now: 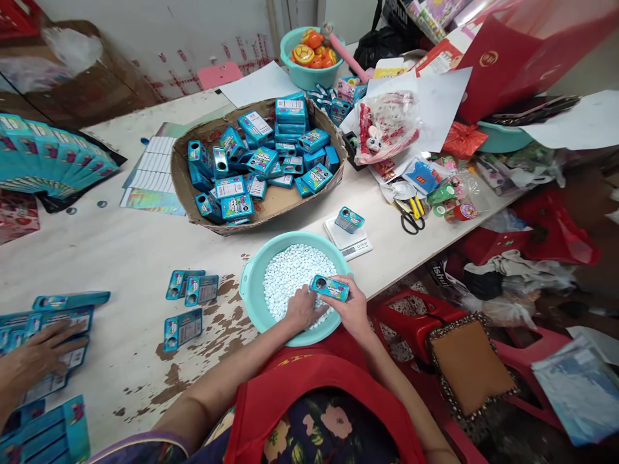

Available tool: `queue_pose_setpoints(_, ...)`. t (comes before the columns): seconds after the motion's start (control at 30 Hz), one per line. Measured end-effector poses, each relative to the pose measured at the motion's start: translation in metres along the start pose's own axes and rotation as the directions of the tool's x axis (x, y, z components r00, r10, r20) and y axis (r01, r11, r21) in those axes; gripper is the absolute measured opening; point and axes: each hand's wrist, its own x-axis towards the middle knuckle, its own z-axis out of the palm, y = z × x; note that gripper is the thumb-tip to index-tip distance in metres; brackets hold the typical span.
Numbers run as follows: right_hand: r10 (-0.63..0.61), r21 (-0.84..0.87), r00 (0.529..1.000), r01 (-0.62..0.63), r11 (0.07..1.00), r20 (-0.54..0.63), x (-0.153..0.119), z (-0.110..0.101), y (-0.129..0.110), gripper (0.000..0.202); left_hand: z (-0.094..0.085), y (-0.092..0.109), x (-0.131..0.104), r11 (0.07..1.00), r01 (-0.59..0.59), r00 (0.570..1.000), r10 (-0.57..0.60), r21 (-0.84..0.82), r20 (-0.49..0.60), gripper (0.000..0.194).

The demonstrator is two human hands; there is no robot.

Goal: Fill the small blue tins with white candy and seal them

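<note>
A light green plastic basin [251, 309] full of small white candy-like pellets [294, 267] stands at the table's front edge. My left hand [300, 308] dips into the pellets with bent fingers, the tips partly buried among them. Just above the basin's right side, my right hand [352, 303] grips a small blue printed box [329, 288], tilted, with a dark round spot at its left end. Behind the basin, a similar blue box [349, 220] rests on a small white digital scale [355, 245].
A cut-down cardboard box [271, 216] holds many blue boxes. Several more blue boxes [182, 328] lie left of the basin. Another person's hand [41, 357] touches blue packs at far left. Black-handled scissors [412, 221] lie right of the scale, and a red stool [411, 322] stands below.
</note>
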Motion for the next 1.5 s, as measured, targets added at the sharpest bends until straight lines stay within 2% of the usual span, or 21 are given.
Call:
queue_pose_setpoints(0.07, 0.015, -0.029, 1.000, -0.015, 0.999, 0.006, 0.001, 0.002, 0.002, 0.036, 0.001, -0.008, -0.001, 0.981, -0.034, 0.999, 0.027, -0.193, -0.040, 0.032)
queue_pose_setpoints(0.13, 0.015, -0.070, 1.000, -0.014, 0.997, 0.007, 0.003, 0.004, 0.004, 0.034, -0.006, -0.017, 0.002, 0.906, -0.046, 0.996, 0.010, -0.421, -0.087, 0.021)
queue_pose_setpoints(0.17, 0.011, -0.085, 1.000, -0.011, 0.996, 0.006, 0.003, 0.004, 0.005, 0.034, -0.013, -0.021, 0.003, 0.844, -0.035, 0.996, -0.014, -0.536, -0.088, 0.018)
queue_pose_setpoints(0.23, 0.006, -0.112, 1.000, -0.005, 0.994, 0.005, 0.004, 0.005, 0.006, 0.034, -0.032, -0.025, 0.003, 0.680, 0.053, 0.995, -0.097, -0.731, -0.018, 0.019)
queue_pose_setpoints(0.3, 0.006, -0.142, 1.000, -0.004, 0.990, 0.009, 0.004, 0.005, 0.007, 0.033, -0.054, -0.021, 0.000, 0.500, 0.167, 0.979, -0.186, -0.850, 0.083, 0.025)
queue_pose_setpoints(0.33, 0.008, -0.155, 1.000, -0.006, 0.988, 0.014, 0.004, 0.006, 0.008, 0.032, -0.065, -0.016, -0.002, 0.418, 0.187, 0.972, -0.212, -0.889, 0.105, 0.027)
queue_pose_setpoints(0.4, 0.013, -0.176, 1.000, -0.008, 0.984, 0.024, 0.004, 0.010, 0.009, 0.032, -0.084, -0.004, -0.006, 0.288, 0.135, 0.975, -0.210, -0.948, 0.075, 0.029)
queue_pose_setpoints(0.47, -0.001, -0.198, 1.000, 0.007, 0.980, 0.031, 0.003, 0.016, 0.009, 0.031, -0.099, 0.010, -0.008, 0.186, 0.022, 0.985, -0.172, -0.982, -0.010, 0.027)
queue_pose_setpoints(0.6, -0.045, -0.224, 0.996, 0.062, 0.973, 0.077, -0.002, 0.024, 0.003, 0.028, -0.109, 0.031, -0.005, 0.048, -0.145, 0.976, -0.159, -0.988, -0.151, 0.022)
queue_pose_setpoints(0.73, -0.086, -0.225, 0.991, 0.107, 0.968, 0.101, -0.007, 0.025, -0.008, 0.027, -0.109, 0.041, 0.002, -0.014, -0.266, 0.933, -0.257, -0.964, -0.254, 0.020)
queue_pose_setpoints(0.83, -0.101, -0.223, 0.991, 0.118, 0.968, 0.083, -0.006, 0.024, -0.015, 0.029, -0.112, 0.044, 0.006, -0.037, -0.275, 0.927, -0.275, -0.961, -0.255, 0.022)
queue_pose_setpoints(1.0, -0.094, -0.213, 0.993, 0.109, 0.971, 0.077, -0.002, 0.024, -0.020, 0.029, -0.120, 0.044, 0.010, -0.030, -0.222, 0.942, -0.266, -0.975, -0.206, 0.025)
queue_pose_setpoints(1.13, -0.116, -0.191, 0.990, 0.129, 0.973, 0.079, -0.002, 0.024, -0.022, 0.029, -0.124, 0.044, 0.009, -0.018, -0.238, 0.942, -0.249, -0.971, -0.226, 0.023)
queue_pose_setpoints(1.37, -0.114, -0.194, 0.992, 0.124, 0.973, 0.061, 0.000, 0.024, -0.024, 0.029, -0.125, 0.050, 0.005, 0.069, -0.296, 0.924, -0.230, -0.953, -0.304, 0.021)
queue_pose_setpoints(1.5, -0.118, -0.206, 0.992, 0.126, 0.970, 0.050, -0.001, 0.021, -0.026, 0.031, -0.126, 0.054, 0.006, 0.067, -0.281, 0.925, -0.247, -0.957, -0.289, 0.025)
